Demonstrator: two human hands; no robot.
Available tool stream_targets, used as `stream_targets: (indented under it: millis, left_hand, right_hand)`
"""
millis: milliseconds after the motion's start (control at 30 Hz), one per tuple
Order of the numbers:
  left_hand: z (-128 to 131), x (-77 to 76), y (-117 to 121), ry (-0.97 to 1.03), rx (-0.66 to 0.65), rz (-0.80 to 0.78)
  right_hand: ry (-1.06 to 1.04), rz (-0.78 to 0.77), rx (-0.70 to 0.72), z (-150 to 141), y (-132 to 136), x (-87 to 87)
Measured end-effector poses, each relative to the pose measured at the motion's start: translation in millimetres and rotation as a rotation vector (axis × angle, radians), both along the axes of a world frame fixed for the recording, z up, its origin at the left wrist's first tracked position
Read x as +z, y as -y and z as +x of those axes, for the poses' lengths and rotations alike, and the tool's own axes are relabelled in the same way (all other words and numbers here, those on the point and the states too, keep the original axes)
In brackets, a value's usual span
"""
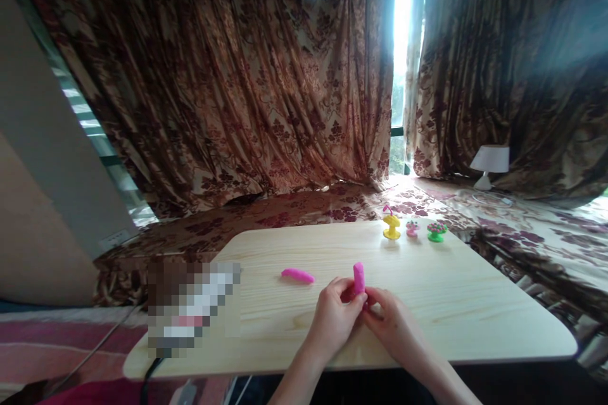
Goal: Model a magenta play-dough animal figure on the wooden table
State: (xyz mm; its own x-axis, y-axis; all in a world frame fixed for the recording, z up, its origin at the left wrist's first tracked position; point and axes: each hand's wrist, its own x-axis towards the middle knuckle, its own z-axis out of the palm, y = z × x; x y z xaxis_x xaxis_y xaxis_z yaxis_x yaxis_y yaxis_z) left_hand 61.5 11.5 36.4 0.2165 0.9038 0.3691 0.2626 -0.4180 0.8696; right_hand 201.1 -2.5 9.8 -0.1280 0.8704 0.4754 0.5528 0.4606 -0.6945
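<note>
A short, thick roll of pink modelling clay (pixel 359 277) stands upright between my two hands, just above the table near its front. My left hand (pixel 336 311) wraps its fingers and thumb around the lower part of the roll. From the other side, the fingertips of my right hand (pixel 390 317) pinch the bottom end, which is mostly hidden by the fingers. Left of my hands, a second pink clay roll (pixel 297 276), longer and slightly bent, lies on the pale wooden table (pixel 266 323).
Along the back right of the table stand a yellow clay figure (pixel 392 228), a small pink one (pixel 412 228) and a green one with pink dots (pixel 436 232). A blurred-out white object (pixel 199 304) with a black cable lies on the left. A white lamp (pixel 490 159) stands beyond.
</note>
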Motion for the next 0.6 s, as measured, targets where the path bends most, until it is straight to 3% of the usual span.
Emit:
stream_targets:
  millis: [167,333,433,600]
  left_hand:
    - [-14.7,18.4,12.4,0.03,0.021,-0.015]
    - [-31.0,43.2,32.1,-0.154,0.029,0.197]
    - [-35.0,43.2,38.6,-0.261,0.01,0.182]
    - [-42.5,30.1,44.6,-0.282,0.038,0.065]
  right_hand:
    - [0.063,0.034,0.003,9.7,5.9,11.5]
    - [0.139,0.103,0.085,20.5,17.9,30.7]
    - [0.112,0.15,0.108,22.3,25.2,39.6]
    - [0.034,0.139,0.155,24.4,30.4,45.7]
